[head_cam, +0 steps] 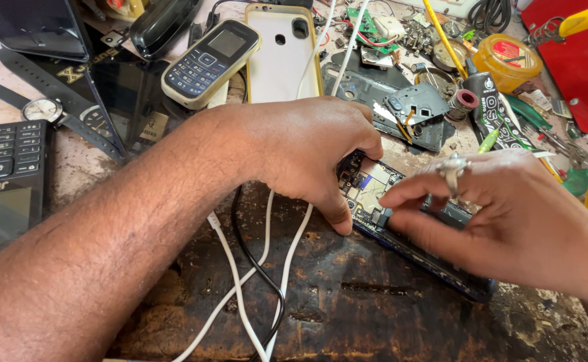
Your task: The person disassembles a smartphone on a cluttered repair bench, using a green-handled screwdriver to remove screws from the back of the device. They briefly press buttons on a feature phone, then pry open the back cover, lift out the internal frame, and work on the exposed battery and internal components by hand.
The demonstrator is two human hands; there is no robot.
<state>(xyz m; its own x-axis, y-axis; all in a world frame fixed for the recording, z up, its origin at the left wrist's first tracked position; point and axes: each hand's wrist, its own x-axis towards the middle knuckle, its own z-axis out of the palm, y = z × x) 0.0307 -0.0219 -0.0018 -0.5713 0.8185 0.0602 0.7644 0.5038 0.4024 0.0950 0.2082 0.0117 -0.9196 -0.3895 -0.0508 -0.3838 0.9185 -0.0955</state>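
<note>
On the far left of the desk (73, 167), a black keypad phone (6, 181) is cut off by the edge. Next, the left hand (307, 154) pinches the top end of an opened phone (401, 228) lying in the middle of the desk. Both hands hide most of it. White cables (240, 302) run under the left arm. The right hand (502, 214), wearing a ring (452, 171), rests its fingertips on the phone's insides. Behind it sit a black tube (498, 114) and a round yellow tub (507, 60).
</note>
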